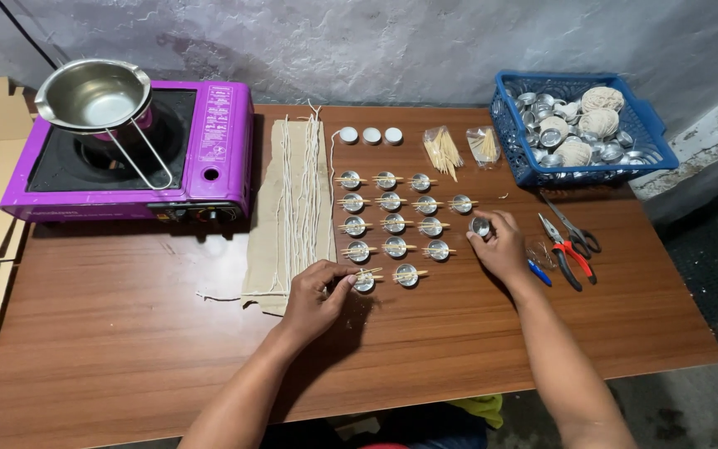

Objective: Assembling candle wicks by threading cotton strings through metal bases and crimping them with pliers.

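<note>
On the brown wooden table [126, 333] lie several small round metal cups [392, 223] in rows, most with a wick held between two little wooden sticks. My left hand [316, 298] rests at the front row, fingertips on the sticks of the front-left cup [364, 281]. My right hand [502, 246] pinches a single small metal cup [480, 226] at the right end of the rows. Three white filled cups [371, 135] stand behind the rows.
A purple portable stove [209, 150] with a steel pouring pot [95, 96] stands at back left. Wick strings lie on a beige cloth [292, 208]. A blue basket [654, 137] holds cups and twine balls. Bags of sticks [444, 151], scissors [571, 224] and pliers [567, 254] lie nearby.
</note>
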